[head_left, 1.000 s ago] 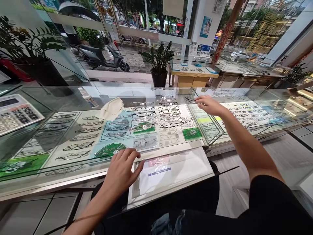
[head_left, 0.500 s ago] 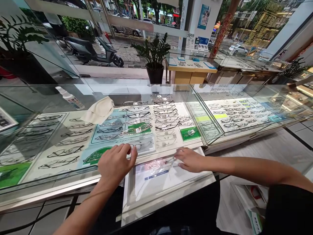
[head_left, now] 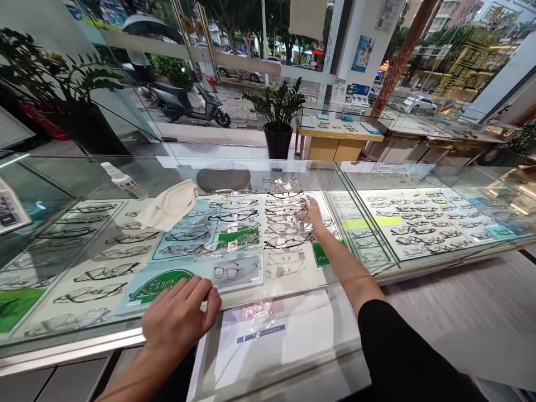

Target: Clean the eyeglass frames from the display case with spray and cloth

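My left hand (head_left: 178, 318) rests with its fingers spread on the front edge of the glass display counter (head_left: 84, 340), beside a pulled-out tray (head_left: 318, 335). On that tray lies a pair of glasses in a clear bag (head_left: 256, 311) over a white sheet. My right hand (head_left: 313, 213) reaches inside the case under the glass, among the rows of spectacle frames (head_left: 285, 226). Its fingers point forward at the frames; whether they hold one is unclear.
A folded beige cloth (head_left: 170, 204) and a small white spray bottle (head_left: 123, 180) lie on the glass top. A calculator (head_left: 8, 209) sits at the left edge. A second display case (head_left: 427, 223) stands to the right. Potted plants stand behind (head_left: 278, 114).
My right hand has left the tray and moved forward into the case among the frames. My left hand slid slightly left along the counter edge. The view tilted a little.
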A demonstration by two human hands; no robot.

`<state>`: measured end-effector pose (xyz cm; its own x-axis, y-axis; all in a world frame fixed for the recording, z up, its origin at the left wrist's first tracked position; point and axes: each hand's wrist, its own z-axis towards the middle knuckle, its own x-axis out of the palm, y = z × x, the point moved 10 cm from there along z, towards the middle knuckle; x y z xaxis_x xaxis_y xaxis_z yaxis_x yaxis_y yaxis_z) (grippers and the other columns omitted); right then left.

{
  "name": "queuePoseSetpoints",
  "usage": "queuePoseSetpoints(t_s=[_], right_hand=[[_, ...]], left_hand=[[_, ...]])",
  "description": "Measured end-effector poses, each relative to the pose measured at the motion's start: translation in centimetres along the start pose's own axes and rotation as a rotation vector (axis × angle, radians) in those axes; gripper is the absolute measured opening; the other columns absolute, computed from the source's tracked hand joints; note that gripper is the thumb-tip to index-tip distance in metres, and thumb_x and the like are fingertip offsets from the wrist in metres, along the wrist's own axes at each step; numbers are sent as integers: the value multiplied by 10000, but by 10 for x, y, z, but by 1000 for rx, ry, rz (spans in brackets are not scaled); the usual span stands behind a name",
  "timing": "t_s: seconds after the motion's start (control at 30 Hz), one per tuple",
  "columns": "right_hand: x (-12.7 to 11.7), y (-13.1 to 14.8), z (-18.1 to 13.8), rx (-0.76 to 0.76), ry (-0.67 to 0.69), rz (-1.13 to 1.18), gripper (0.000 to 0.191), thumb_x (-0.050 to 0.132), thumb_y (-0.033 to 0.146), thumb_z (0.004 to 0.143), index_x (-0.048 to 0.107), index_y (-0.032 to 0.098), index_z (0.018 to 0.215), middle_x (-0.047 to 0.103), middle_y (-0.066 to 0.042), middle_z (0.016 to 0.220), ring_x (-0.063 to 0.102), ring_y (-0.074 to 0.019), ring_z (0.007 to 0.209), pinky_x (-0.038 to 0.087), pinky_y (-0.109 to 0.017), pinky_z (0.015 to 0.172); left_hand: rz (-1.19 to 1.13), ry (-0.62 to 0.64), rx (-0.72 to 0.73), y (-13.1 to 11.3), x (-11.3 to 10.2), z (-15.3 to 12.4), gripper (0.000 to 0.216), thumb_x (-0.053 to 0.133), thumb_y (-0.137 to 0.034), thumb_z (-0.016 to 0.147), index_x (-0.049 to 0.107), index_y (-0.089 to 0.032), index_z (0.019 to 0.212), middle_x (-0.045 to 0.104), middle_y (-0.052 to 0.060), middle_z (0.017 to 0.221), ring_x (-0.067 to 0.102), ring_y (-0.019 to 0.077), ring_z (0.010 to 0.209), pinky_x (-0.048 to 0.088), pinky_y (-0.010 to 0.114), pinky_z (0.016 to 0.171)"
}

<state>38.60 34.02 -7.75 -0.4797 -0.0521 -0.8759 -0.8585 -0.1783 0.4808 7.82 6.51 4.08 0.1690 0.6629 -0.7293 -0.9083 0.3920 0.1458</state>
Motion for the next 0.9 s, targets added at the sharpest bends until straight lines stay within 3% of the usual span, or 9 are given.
queuePoseSetpoints(t_s=[0.07, 0.13, 0.37, 0.53, 0.67, 0.9], right_hand=[[-11, -17, 27, -24, -53, -124, 441, 582, 284, 1044, 718, 74, 1408, 557, -212, 1682, 293, -400, 1672, 132, -513, 1412], [-11, -37, 49, -24, -68, -188, 514, 535, 335, 1075, 660, 56, 1489, 527, -236, 1696, 272, -388, 1658, 105, -540, 1396], [22, -93, 92, -32, 20, -361, 514, 493, 429, 1106, 774, 52, 1312, 649, -219, 1581, 345, -383, 1593, 157, -497, 1350], [33, -111, 105, -23, 53, -426, 588, 470, 507, 1110, 771, 65, 1353, 657, -207, 1576, 372, -390, 1591, 182, -498, 1347], [36, -121, 111, -11, 89, -458, 604, 452, 550, 1101, 793, 116, 1348, 657, -177, 1586, 399, -408, 1589, 195, -528, 1357], [35, -123, 116, 12, 150, -487, 566, 490, 529, 1088, 806, 135, 1344, 656, -162, 1601, 425, -400, 1577, 218, -546, 1364]], left_hand=[[-10, 18, 2, 1, 1, -1, 290, 597, -207, 982, 518, -252, 707, 565, 15, 649, 538, 222, 647, 367, 365, 645], [-24, 43, -1, 4, 4, -3, 285, 587, -207, 986, 521, -256, 714, 562, 13, 649, 537, 224, 637, 372, 375, 646], [-58, 107, -28, 11, 12, -12, 226, 594, -183, 936, 525, -279, 743, 591, -1, 644, 596, 234, 603, 435, 396, 607], [-78, 129, -16, 21, 18, -24, 137, 627, -212, 877, 565, -293, 785, 724, 7, 754, 696, 260, 659, 467, 404, 580], [-50, 3, 136, 5, 2, -10, 180, 652, -110, 896, 549, -255, 867, 701, -13, 745, 657, 188, 659, 466, 311, 591], [-52, -44, 121, -9, -10, 20, 236, 584, -68, 951, 474, -243, 837, 567, -23, 655, 523, 169, 609, 388, 269, 564]])
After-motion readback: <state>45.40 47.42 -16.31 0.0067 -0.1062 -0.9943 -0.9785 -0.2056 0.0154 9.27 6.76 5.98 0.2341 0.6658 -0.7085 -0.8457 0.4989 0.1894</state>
